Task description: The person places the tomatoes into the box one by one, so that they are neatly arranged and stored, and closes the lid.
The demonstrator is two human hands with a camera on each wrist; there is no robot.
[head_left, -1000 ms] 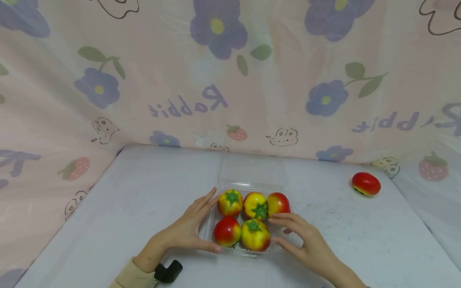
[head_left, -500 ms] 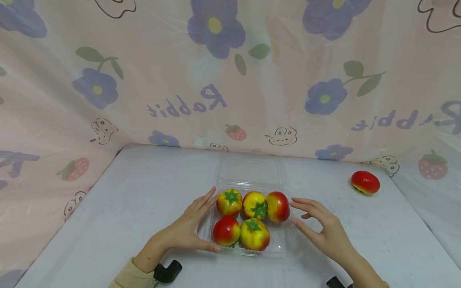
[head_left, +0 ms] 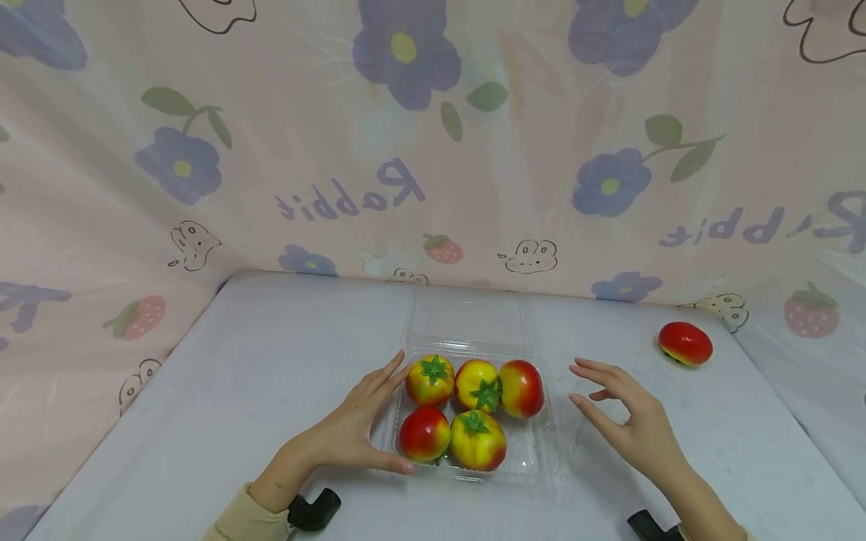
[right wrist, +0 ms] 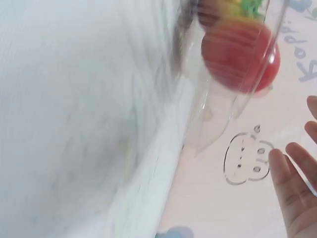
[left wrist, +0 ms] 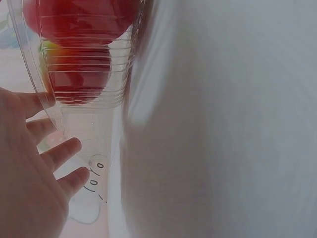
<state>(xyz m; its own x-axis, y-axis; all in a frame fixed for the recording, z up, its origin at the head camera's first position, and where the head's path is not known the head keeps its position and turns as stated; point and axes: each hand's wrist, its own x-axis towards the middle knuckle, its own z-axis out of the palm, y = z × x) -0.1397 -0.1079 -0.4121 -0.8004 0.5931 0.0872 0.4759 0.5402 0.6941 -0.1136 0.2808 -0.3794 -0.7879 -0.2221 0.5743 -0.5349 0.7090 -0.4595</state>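
A clear plastic box [head_left: 531, 454] holds several glossy red-and-yellow tomatoes [head_left: 522, 388], some with a green star-shaped top. Three fill the back row and two stand in front, leaving the front right of the box bare. My left hand [head_left: 348, 432] spreads around the box's left side, thumb by the front corner. In the left wrist view, fingertips of the left hand [left wrist: 29, 163] lie right at the ribbed wall. To the right of the box, my right hand [head_left: 632, 421] hovers with nothing in it, fingers apart from thumb. One red tomato [head_left: 685, 343] lies beyond it.
The box's transparent lid [head_left: 470, 319] lies folded back behind it on the white table [head_left: 304, 330]. A patterned cloth [head_left: 473, 188] hangs along the table's back edge. Black wrist mounts show at the left wrist [head_left: 314, 509] and right wrist [head_left: 649, 526].
My right hand has withdrawn from the back-right tomato and moved rightward, out past the box's side. The left hand stays at the box. The tomatoes in the box keep their places.
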